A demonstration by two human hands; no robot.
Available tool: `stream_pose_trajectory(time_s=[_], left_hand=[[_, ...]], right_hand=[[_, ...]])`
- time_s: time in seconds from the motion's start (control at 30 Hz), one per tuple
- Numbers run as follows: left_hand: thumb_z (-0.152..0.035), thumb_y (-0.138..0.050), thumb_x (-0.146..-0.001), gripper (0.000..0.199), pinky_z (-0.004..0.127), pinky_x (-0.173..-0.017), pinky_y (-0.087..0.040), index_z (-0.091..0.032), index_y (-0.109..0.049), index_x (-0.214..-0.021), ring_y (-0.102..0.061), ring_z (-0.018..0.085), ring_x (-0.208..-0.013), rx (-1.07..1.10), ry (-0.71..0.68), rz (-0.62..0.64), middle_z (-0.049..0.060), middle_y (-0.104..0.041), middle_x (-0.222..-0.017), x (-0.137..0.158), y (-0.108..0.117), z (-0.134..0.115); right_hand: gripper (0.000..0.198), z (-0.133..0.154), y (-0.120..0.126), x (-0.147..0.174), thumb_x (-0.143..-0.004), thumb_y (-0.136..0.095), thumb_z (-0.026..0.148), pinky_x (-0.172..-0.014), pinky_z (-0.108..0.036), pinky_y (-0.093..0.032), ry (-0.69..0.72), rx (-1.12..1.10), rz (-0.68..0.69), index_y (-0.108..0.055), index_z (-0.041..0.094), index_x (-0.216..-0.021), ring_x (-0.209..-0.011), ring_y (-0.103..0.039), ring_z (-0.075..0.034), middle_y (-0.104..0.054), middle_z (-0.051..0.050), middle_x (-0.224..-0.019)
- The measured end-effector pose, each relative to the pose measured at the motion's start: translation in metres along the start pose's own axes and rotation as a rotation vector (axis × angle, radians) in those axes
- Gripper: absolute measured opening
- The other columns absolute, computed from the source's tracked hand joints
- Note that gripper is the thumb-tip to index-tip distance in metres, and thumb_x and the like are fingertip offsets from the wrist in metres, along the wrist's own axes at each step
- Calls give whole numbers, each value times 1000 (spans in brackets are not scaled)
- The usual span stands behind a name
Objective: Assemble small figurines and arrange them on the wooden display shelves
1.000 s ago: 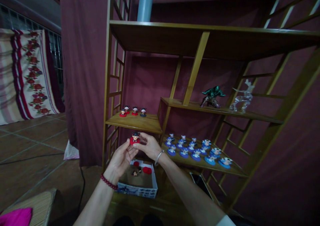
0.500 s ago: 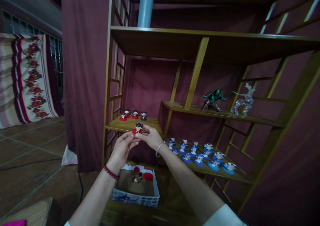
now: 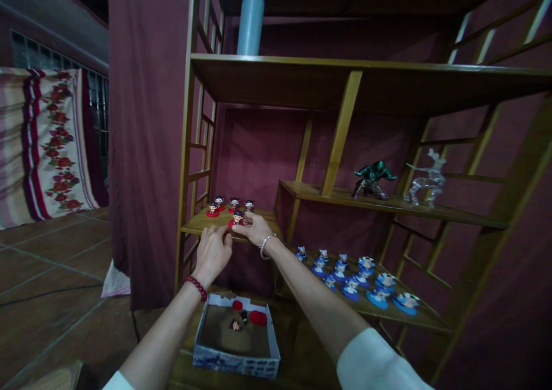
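Observation:
My right hand pinches a small doll figurine with dark hair and a round red base. The figurine is upright at the front edge of the left shelf. My left hand is just left of it at the shelf edge, fingers loosely bent and thumb apart, with nothing seen in it. Behind stand several similar figurines, among them one on a red base at the left. Below, an open cardboard box holds a loose doll figure and red round pieces.
Several blue-based figurines stand in rows on the lower right shelf. On the middle shelf are a green-and-brown figure and a clear deer ornament. A light blue bottle stands above. A purple curtain hangs at the left.
The red-based figurine has gone from being held by both hands in front of the shelf to the shelf's front edge. My left hand has come off it and moved slightly left.

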State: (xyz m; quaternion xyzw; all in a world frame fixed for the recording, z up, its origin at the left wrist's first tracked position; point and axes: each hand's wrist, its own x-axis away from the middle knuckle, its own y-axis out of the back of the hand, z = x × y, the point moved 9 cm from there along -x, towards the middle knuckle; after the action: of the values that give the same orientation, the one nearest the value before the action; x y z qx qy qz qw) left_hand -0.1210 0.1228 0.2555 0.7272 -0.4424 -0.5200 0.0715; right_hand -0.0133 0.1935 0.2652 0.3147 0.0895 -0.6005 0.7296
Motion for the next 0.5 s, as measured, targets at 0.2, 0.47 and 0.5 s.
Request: stream_pose_trajectory(time_s=[0.2,0.47,0.5], left_hand=[[-30,-34,-82,34,36,-77,-34,-16,-60,-100,-45,24,-91,-316,-84,32,9,-61,-93,-7,-1,-5],[-39,-20,-86,47,40,-79,-31,-19,-58,-105,-43,26,-98,-456,-100,27,11,-58,-102,-15,-4,8],[-40,-19,-86,48,40,-80,-31,-19,-57,-107,-43,27,-99,-471,-96,36,12,-57,-104,-17,-4,11]], right_hand=[[26,-17,-3,-23,-53,-70,21,-76,-27,-44,-36,49,-15,-55,15,-74,-74,-59,-12,-64,0,-78],[26,-33,-4,-45,-54,-71,16,-73,-25,-46,-90,193,-35,-57,16,-76,-75,-60,-13,-65,0,-80],[26,-35,-4,-48,-53,-71,16,-72,-25,-46,-96,212,-40,-57,17,-75,-74,-60,-13,-65,0,-79]])
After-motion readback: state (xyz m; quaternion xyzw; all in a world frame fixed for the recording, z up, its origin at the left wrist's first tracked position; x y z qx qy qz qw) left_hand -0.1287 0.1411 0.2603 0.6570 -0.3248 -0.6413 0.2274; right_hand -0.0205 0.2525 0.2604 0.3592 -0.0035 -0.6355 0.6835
